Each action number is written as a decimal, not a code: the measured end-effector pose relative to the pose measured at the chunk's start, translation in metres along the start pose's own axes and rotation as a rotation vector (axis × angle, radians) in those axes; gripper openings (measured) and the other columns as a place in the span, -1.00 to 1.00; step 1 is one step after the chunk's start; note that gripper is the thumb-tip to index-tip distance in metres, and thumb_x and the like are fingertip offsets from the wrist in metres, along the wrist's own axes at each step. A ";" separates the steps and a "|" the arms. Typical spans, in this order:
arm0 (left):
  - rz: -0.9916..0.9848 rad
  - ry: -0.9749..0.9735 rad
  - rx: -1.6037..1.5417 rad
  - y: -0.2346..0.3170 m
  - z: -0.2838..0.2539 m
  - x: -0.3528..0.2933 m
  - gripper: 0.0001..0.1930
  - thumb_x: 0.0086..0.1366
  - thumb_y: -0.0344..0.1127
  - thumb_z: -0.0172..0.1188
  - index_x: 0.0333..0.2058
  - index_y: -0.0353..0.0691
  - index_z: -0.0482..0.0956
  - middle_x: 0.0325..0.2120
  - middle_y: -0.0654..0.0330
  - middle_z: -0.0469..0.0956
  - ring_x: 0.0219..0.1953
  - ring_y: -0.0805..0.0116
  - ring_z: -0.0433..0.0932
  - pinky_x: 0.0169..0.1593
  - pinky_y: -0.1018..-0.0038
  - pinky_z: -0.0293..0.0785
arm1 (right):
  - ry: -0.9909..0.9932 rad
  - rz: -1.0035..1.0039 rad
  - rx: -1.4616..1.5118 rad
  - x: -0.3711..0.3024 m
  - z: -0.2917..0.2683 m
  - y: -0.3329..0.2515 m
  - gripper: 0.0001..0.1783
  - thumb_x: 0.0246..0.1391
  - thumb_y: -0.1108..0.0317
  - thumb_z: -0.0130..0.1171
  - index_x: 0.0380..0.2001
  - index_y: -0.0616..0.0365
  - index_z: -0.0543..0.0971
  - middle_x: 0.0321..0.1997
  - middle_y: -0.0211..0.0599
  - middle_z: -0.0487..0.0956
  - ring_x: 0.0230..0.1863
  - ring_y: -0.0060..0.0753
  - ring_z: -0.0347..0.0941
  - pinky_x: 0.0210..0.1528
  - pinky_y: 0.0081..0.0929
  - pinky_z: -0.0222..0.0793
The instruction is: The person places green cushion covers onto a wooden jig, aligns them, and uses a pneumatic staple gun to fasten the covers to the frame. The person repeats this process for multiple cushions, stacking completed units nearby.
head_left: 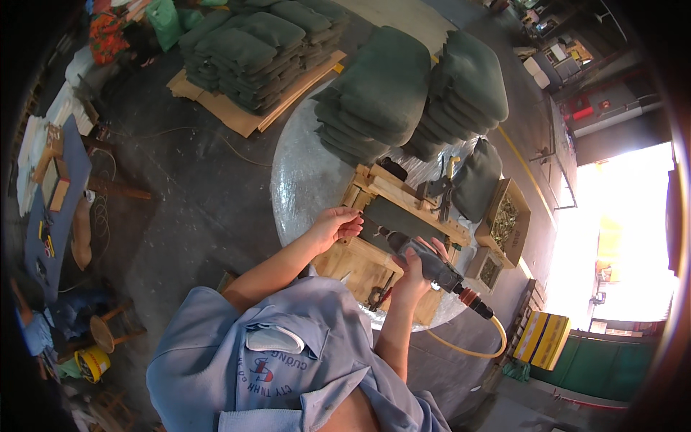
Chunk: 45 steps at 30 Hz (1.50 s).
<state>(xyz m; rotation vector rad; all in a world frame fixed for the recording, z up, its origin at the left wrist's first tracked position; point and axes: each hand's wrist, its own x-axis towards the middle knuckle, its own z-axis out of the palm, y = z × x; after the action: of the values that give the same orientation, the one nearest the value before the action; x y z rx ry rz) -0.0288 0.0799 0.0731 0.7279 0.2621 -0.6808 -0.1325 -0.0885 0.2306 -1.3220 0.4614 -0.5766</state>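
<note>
The fingers of the right hand (413,273) wrap firmly around a dark grey drill (440,271), held above the wooden frame (362,253) toward the near edge of the desk (290,189). Its tip points at the left hand (335,226), whose fingers curl together just beside it; whether they pinch anything, I cannot tell. A cardboard box (520,243) stands by the desk's right edge.

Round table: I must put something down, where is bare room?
The table is bare on its left, from the rim to the left stack and wooden jig. Crowded: the far side, with the right stack too, and mid-table, with the drill over the jig.
</note>
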 end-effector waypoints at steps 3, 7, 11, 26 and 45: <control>-0.023 0.006 -0.137 -0.001 0.000 0.000 -0.80 0.55 -0.28 0.27 -0.01 -0.28 0.68 -0.19 0.12 0.74 -0.15 0.29 0.78 -0.06 0.42 0.80 | 0.001 0.022 -0.002 0.002 -0.003 0.003 -0.25 0.07 0.46 0.43 0.32 0.11 0.36 0.16 -0.06 0.57 0.10 -0.16 0.62 -0.20 -0.20 0.83; 0.054 0.093 -0.281 0.001 0.010 0.003 -0.86 0.53 -0.33 0.29 -0.05 -0.23 0.67 -0.17 0.13 0.74 -0.13 0.26 0.78 -0.03 0.39 0.80 | 0.007 0.061 -0.009 0.000 -0.005 0.005 -0.25 0.08 0.45 0.42 0.34 0.09 0.35 0.16 -0.07 0.57 0.10 -0.17 0.62 -0.21 -0.22 0.83; 0.144 0.100 -0.212 0.010 0.000 0.012 -0.86 0.49 -0.32 0.34 -0.08 -0.21 0.67 -0.18 0.13 0.75 -0.14 0.25 0.77 -0.02 0.33 0.79 | 0.014 0.065 -0.003 0.001 -0.004 0.002 -0.25 0.11 0.45 0.39 0.35 0.06 0.34 0.16 -0.07 0.57 0.10 -0.19 0.62 -0.23 -0.25 0.82; 0.695 -0.037 1.172 0.049 0.013 -0.002 -0.79 0.46 -0.33 0.36 -0.01 -0.25 0.73 -0.18 0.13 0.81 -0.14 0.26 0.83 -0.09 0.43 0.70 | 0.025 0.104 0.066 0.018 -0.013 0.011 -0.31 0.15 0.45 0.30 0.35 -0.07 0.38 0.18 -0.06 0.57 0.06 -0.21 0.65 -0.24 -0.27 0.81; 0.748 -0.182 1.397 0.050 0.020 0.013 -0.87 0.44 -0.30 0.32 -0.18 -0.20 0.61 -0.38 0.06 0.75 -0.31 -0.05 0.74 -0.26 0.15 0.61 | 0.080 0.148 0.128 0.026 -0.020 0.011 -0.30 0.15 0.51 0.34 0.34 0.04 0.36 0.15 -0.07 0.56 0.05 -0.24 0.63 -0.27 -0.34 0.83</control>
<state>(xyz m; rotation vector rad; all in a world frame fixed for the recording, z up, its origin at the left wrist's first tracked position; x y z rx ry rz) 0.0134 0.0868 0.1081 1.9361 -0.7333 -0.1021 -0.1232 -0.1182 0.2159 -1.1357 0.5743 -0.5282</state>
